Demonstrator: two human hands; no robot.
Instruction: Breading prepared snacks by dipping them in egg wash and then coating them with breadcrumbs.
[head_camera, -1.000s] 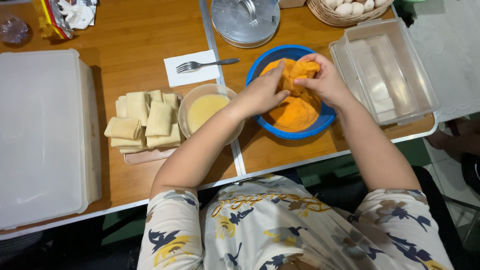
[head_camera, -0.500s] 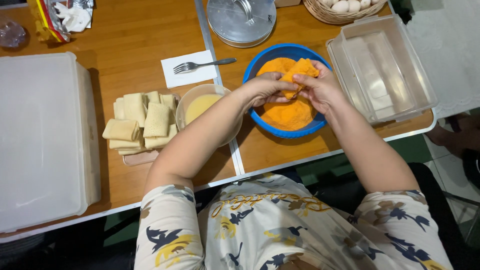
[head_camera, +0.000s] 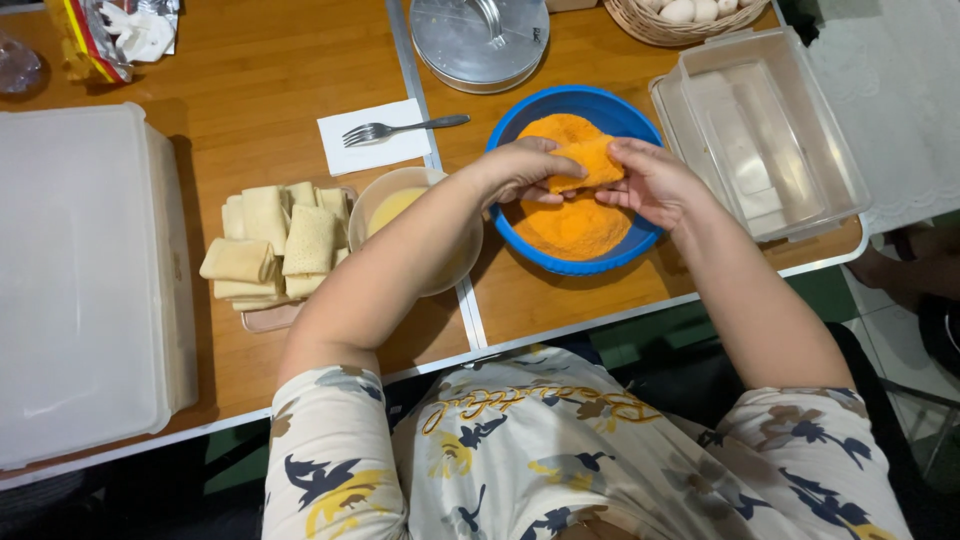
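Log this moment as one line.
left hand: holds crumbed roll | right hand: holds same roll | position: above blue bowl of orange crumbs | nearby: batter bowl

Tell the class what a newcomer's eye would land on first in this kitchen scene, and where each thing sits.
First comes the blue bowl of bright orange breadcrumbs at the table's centre, where the left hand and right hand hold a crumb-coated roll above it. To the left lies a stack of pale folded rolls beside a bowl of yellow batter. A clear plastic container stands on the right.
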